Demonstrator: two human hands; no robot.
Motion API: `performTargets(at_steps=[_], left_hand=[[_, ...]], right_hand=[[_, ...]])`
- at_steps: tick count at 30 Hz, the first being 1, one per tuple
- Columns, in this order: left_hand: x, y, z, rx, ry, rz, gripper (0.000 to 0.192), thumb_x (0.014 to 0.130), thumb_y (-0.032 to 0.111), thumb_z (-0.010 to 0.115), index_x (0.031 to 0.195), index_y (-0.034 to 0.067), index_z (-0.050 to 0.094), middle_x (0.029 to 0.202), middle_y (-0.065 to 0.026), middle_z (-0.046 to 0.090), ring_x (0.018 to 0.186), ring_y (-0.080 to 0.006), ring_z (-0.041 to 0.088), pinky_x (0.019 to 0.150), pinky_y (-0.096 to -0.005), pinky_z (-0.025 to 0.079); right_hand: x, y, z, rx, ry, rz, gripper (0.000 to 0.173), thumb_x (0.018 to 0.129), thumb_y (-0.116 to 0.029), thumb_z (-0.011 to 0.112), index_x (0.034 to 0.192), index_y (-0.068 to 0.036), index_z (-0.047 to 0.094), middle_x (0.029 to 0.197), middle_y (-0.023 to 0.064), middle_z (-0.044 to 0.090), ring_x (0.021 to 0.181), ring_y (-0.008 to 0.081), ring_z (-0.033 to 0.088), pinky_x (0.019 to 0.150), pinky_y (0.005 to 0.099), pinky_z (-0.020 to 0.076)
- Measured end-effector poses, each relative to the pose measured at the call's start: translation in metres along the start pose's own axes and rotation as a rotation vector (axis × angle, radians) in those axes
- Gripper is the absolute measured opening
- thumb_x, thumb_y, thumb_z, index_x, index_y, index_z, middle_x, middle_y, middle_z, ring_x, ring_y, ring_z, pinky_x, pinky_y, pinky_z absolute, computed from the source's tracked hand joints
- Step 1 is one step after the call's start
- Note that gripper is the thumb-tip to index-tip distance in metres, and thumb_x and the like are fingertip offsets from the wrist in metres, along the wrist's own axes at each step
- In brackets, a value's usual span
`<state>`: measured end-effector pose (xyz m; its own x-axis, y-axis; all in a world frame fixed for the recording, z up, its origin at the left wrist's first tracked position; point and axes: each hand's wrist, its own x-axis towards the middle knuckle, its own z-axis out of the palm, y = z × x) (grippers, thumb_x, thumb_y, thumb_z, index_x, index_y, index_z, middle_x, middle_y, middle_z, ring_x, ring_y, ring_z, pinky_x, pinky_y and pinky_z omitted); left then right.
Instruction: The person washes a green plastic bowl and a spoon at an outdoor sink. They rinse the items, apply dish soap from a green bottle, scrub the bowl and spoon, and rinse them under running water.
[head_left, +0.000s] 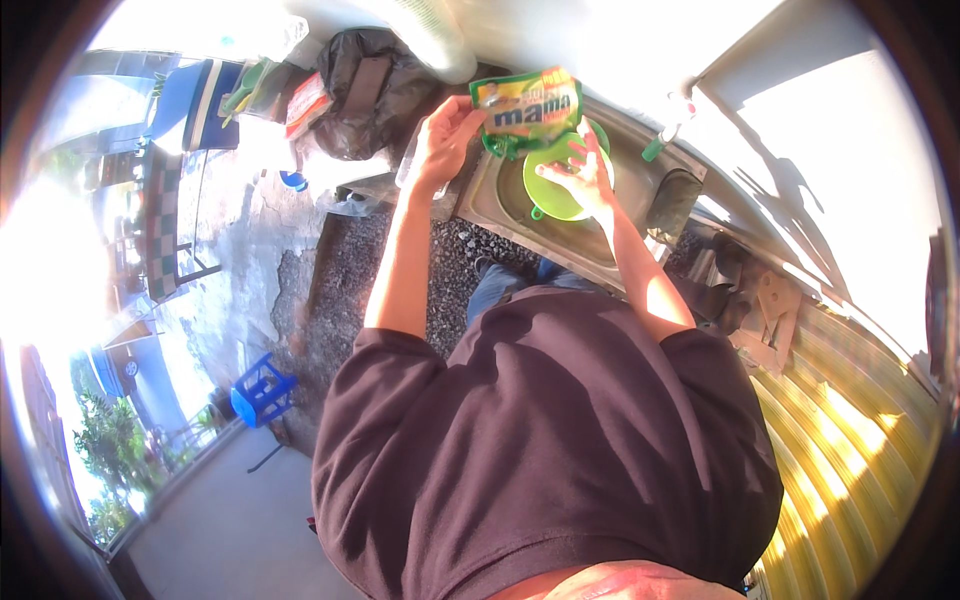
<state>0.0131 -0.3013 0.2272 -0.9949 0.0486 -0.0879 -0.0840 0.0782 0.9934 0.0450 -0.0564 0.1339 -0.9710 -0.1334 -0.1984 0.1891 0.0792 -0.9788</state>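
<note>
My left hand (448, 139) grips the left edge of a green and yellow Mama refill pouch (529, 109), held up above a metal sink. Over a light green plastic bowl (562, 202) is my right hand (583, 174), its fingers spread and one fingertip near the pouch's lower right edge; whether it touches the pouch or the bowl I cannot tell. The bowl is in the stainless steel sink (491, 187), and a darker green rim shows behind it.
A green-capped bottle (654, 148) and a dark cloth-like item (676, 196) lie at the sink's right side. Black plastic bags (360, 120) stand at the upper left. A blue plastic stool (262, 391) is at the lower left, and gravel (450, 259) covers the ground by the sink.
</note>
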Motion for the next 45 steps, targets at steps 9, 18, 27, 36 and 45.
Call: performTargets(at_steps=[9,18,27,36,45], left_hand=[[-0.025,-0.052,-0.007,-0.235,0.060,-0.155,0.027,0.095,0.021,0.068,0.117,0.007,0.060,0.101,0.0000,0.066,0.095,-0.0079,0.060,0.086,-0.0266,0.048],[-0.033,-0.100,0.001,-0.147,-0.257,-0.187,0.035,0.078,0.003,0.082,0.111,0.001,0.068,0.105,-0.0074,0.073,0.091,-0.0120,0.068,0.082,-0.0269,0.056],[-0.028,-0.089,0.010,-0.154,-0.309,-0.214,0.034,0.078,0.005,0.083,0.109,0.000,0.071,0.099,-0.0079,0.074,0.087,-0.0116,0.069,0.078,-0.0261,0.056],[-0.020,-0.089,0.006,-0.278,-0.360,-0.232,0.024,0.079,0.000,0.080,0.102,0.001,0.073,0.098,-0.0071,0.075,0.084,-0.0116,0.069,0.076,-0.0271,0.055],[-0.024,-0.081,0.009,-0.429,-0.270,-0.247,0.027,0.079,-0.002,0.078,0.105,0.001,0.072,0.100,-0.0071,0.074,0.086,-0.0132,0.070,0.077,-0.0286,0.056]], right_hand=[[-0.001,0.030,0.028,0.049,-0.134,0.075,0.037,0.082,-0.013,0.079,0.117,-0.006,0.068,0.110,0.0067,0.072,0.101,0.0157,0.066,0.090,0.0330,0.0512],[-0.028,0.020,0.051,-0.005,0.051,0.064,0.066,0.070,-0.027,0.090,0.126,-0.005,0.061,0.113,0.0093,0.070,0.103,0.0188,0.066,0.089,0.0350,0.0536],[-0.037,0.002,0.046,-0.067,0.058,0.059,0.060,0.074,-0.012,0.087,0.125,0.000,0.058,0.103,0.0084,0.071,0.087,0.0138,0.069,0.072,0.0277,0.0563],[-0.046,-0.007,0.051,0.112,0.059,-0.017,0.033,0.092,-0.014,0.071,0.119,0.001,0.060,0.098,0.0083,0.072,0.087,0.0161,0.072,0.074,0.0277,0.0563],[-0.058,-0.038,0.044,0.246,0.011,0.156,0.042,0.087,-0.019,0.077,0.122,-0.001,0.062,0.102,0.0078,0.073,0.098,0.0176,0.069,0.077,0.0317,0.0614]])
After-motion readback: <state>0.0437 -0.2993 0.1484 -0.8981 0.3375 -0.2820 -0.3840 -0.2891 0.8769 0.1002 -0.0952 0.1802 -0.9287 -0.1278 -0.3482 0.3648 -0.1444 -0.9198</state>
